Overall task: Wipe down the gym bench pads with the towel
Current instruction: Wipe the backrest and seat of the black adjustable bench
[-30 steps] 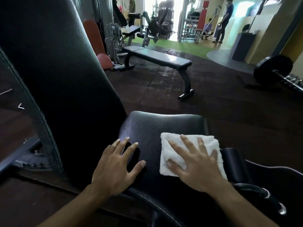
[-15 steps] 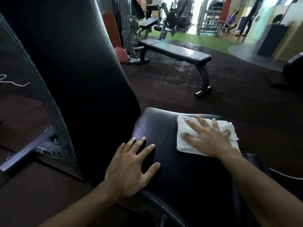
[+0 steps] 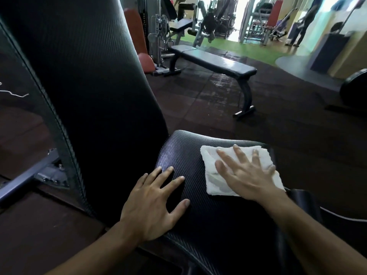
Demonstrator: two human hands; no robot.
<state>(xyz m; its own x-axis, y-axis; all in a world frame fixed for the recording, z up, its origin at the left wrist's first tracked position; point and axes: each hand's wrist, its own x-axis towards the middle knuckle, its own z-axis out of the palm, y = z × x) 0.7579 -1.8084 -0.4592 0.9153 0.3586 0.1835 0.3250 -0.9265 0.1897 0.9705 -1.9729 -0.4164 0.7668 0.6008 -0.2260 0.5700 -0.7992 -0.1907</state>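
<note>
Far left: steel frame bar (image 3: pixel 29 177) of the bench, running low over the dark rubber floor (image 3: pixel 198 100). Just right of it the backrest pad (image 3: pixel 89 86) stands steeply inclined, black textured vinyl with a stitched edge. No towel contact on it at this moment; judged not under the current stroke.

Left hand (image 3: pixel 153 203): fingers spread and straight, palm flat on the near-left part of the seat pad (image 3: pixel 178 155), holding nothing. Judged purpose: bracing the body and steadying the lean over the seat while the other hand works.

Seat pad: black, ribbed texture, lies low and roughly level at the foot of the backrest pad.

Right hand (image 3: pixel 246 173): fingers spread and extended, pressing flat on the white towel (image 3: pixel 214 175). No pinch or curl round the cloth; the flat palm spreads pressure across it, which suits wiping a broad surface.

Towel: folded into a rough rectangle, lying on the far-right part of the seat pad, its far edge near the pad's far rim. Judged step: wiping the seat pad, right portion.

Background, beyond the seat: flat bench (image 3: pixel 214 62) standing on the floor, well apart. Weight plate (image 3: pixel 355 86) at far right edge. Person (image 3: pixel 303 22) standing in the distance, upper right.
</note>
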